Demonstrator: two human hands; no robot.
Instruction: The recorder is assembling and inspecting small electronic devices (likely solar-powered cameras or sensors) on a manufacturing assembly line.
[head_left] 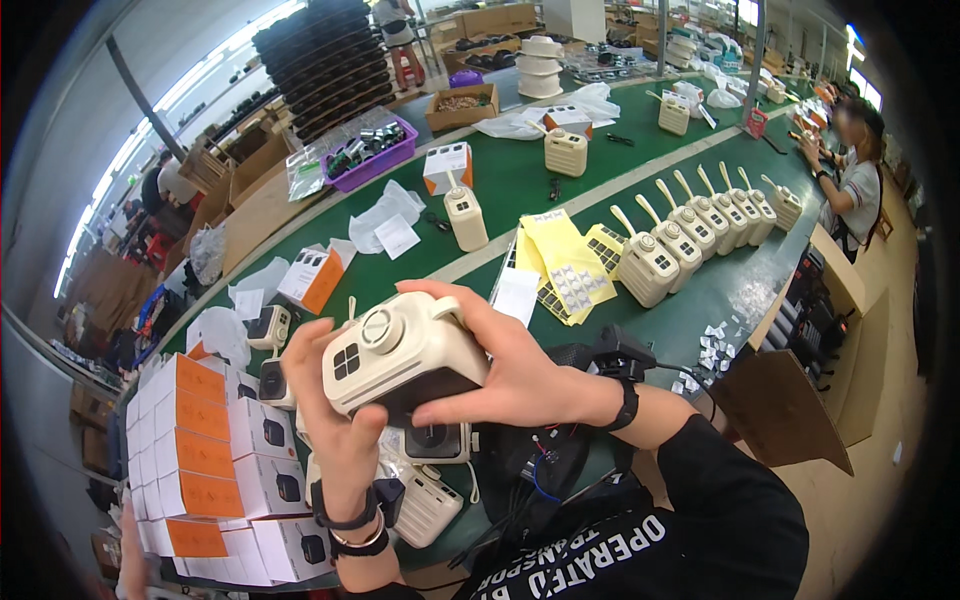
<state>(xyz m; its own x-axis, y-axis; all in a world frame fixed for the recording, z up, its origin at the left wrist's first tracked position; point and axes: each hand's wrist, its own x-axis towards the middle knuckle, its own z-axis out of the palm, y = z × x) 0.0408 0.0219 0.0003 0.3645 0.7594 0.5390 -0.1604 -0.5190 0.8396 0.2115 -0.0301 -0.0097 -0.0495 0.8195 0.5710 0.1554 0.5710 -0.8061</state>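
Nearest the camera, at six o'clock, is the wearer's black fabric short-sleeved shirt [740, 510], and just beyond it, near the middle of the view, hangs a cream plastic rounded-box device [415, 362] held up between two bare hands. Its long axis slants from about eight o'clock to two o'clock, with the left hand [345, 445] at the eight-o'clock end and the right hand [520, 365] at the two-o'clock end. Both grips are closed on it: the left thumb presses the near lower edge, while the right-hand fingers reach over the far side and the right thumb lies along the near side. Neither hand stands apart from the device, though the right covers more of it. The face with the round cream dial [382, 330] and the four black square buttons [345, 363] points up, the buttons lying toward the left hand; the dark panel [430, 388] tips down toward six o'clock, partly behind the thumbs. Below the device, between five and six o'clock, another cream box with a dark round front [437, 443] sits near the right wrist. Toward two o'clock, yellow sticker sheets [560, 265] and, beyond them, a row of upright cream devices [690, 235] rest on the green desk [515, 200]; white-and-orange cardboard cartons [205, 450] stack at eight o'clock.
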